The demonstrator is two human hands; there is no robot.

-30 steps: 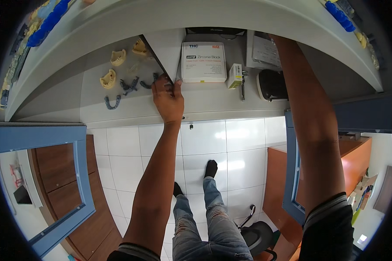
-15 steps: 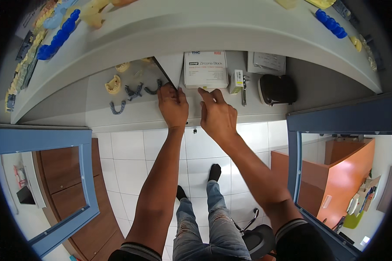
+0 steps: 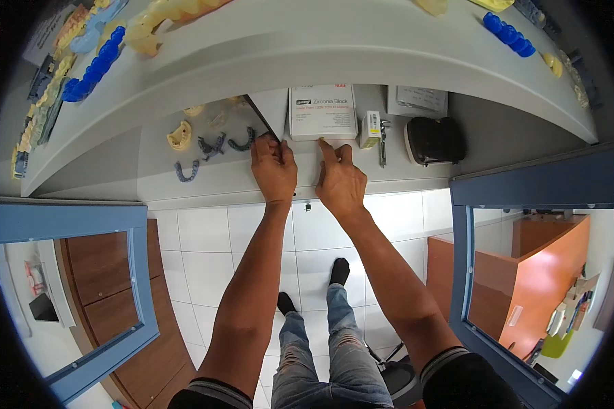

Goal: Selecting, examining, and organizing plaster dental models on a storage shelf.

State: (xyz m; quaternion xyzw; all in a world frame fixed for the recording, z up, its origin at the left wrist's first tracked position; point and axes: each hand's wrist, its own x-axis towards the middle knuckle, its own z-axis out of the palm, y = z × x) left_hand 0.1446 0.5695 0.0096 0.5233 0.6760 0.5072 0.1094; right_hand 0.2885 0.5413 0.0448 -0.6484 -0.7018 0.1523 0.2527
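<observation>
My left hand (image 3: 274,170) is closed around the near end of a flat white case with a black side edge (image 3: 269,109), fingers on the black side and thumb on the other. Right beside it lies a white zirconia block box (image 3: 323,119). My right hand (image 3: 342,177) touches or nearly touches that box's front edge with its index fingertip. Its fingers are apart and hold nothing. A small white-and-yellow carton (image 3: 370,129) and a slim metal tool (image 3: 383,144) stand to the right of the box.
Left on the shelf lie a cream dental model (image 3: 179,136) and dark arch pieces (image 3: 186,170). A black zip case (image 3: 435,141) sits at right. An upper shelf (image 3: 307,58) overhangs, bearing more models. Blue-framed glass doors (image 3: 138,273) stand open on both sides.
My right hand has drawn slightly back and left, with its fingers lower along the box's front. My left hand keeps its hold on the case. The view has shifted slightly.
</observation>
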